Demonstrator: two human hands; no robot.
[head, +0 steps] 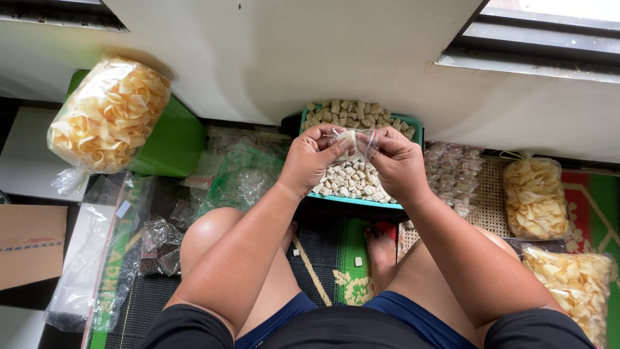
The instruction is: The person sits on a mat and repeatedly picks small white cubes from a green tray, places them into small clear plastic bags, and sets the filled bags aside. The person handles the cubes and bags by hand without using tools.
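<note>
A small clear plastic bag (pixel 349 140) is held up between both hands, just above the middle of a teal tray (pixel 361 200) heaped with small pale cracker pieces (pixel 352 178); a few of the same pieces show inside the bag. The left hand (pixel 311 158) has its grip clamped on the bag's left edge, thumb and fingers pinched together, and the right hand (pixel 397 161) has its grip clamped on the bag's right edge in the same way, so the two hands nearly meet over the tray. The tray sits on the floor against a white wall (pixel 290 58), just beyond the person's bare knees and a bare foot (pixel 381 249) resting on a green patterned mat (pixel 342 258), where a stray cracker piece (pixel 358 261) lies. Just right of the tray is a pile of small filled packets (pixel 452 174) on a woven mat. Farther right lie two clear bags of pale yellow chips, one far (pixel 535 197) and one near (pixel 578 281). Left of the tray lie crumpled clear plastic bags (pixel 242 178), and far left a large bag of curled yellow chips (pixel 110 116) leans on a green box (pixel 174 142). Near left are flat plastic sleeves (pixel 97 258) and a cardboard box (pixel 29 242).
</note>
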